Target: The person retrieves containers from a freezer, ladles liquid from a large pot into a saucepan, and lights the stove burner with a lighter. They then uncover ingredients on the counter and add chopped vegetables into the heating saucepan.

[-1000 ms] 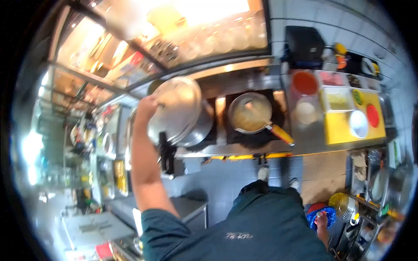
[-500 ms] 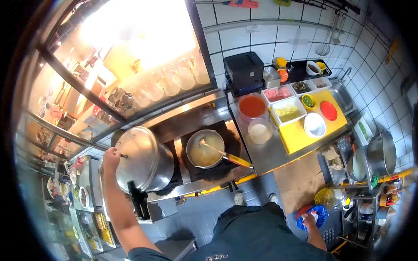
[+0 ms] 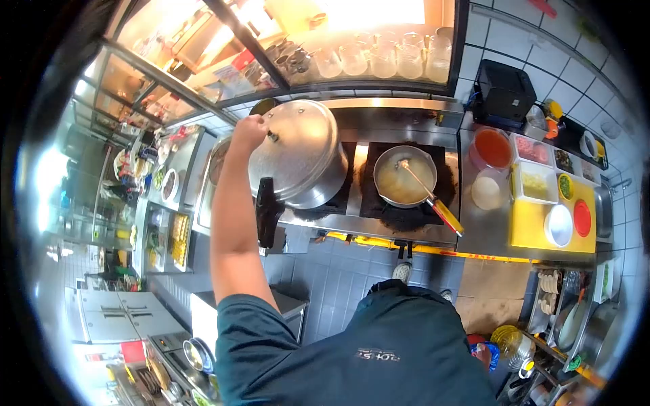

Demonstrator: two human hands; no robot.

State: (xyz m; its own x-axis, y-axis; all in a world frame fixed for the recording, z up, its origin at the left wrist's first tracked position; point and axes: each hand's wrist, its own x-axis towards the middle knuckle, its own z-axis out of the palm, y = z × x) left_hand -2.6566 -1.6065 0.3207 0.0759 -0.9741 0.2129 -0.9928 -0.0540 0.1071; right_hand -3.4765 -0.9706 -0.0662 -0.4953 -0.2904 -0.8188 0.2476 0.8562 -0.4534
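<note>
My left hand [image 3: 252, 130] is closed at the upper left edge of a big pressure cooker [image 3: 298, 152], right beside the small dark valve [image 3: 273, 136] on its lid. What the fingers hold is hidden. A thick black handle [image 3: 267, 213] sticks out from the cooker's front. My right hand [image 3: 482, 353] is low at the right, mostly hidden behind my body, near a blue bag-lined bin [image 3: 495, 356]. Its fingers do not show clearly. On the burner to the right stands a pot [image 3: 383, 177] of cloudy liquid, with a yellow-and-red-handled utensil [image 3: 443, 215] resting in it.
A yellow cutting board [image 3: 531, 233] carries a white bowl [image 3: 558, 224], a red lid [image 3: 582, 217] and a tub of pale yellow food [image 3: 536, 183]. Beside it stands a container of red liquid [image 3: 492, 148]. Glass pitchers [image 3: 382, 59] line the window. Shelves [image 3: 552, 318] stand at the lower right.
The view has turned left, so the stove and counter appear farther right. My left hand stays at the pressure cooker. My right hand, earlier visible at the bin with something white, is now mostly hidden.
</note>
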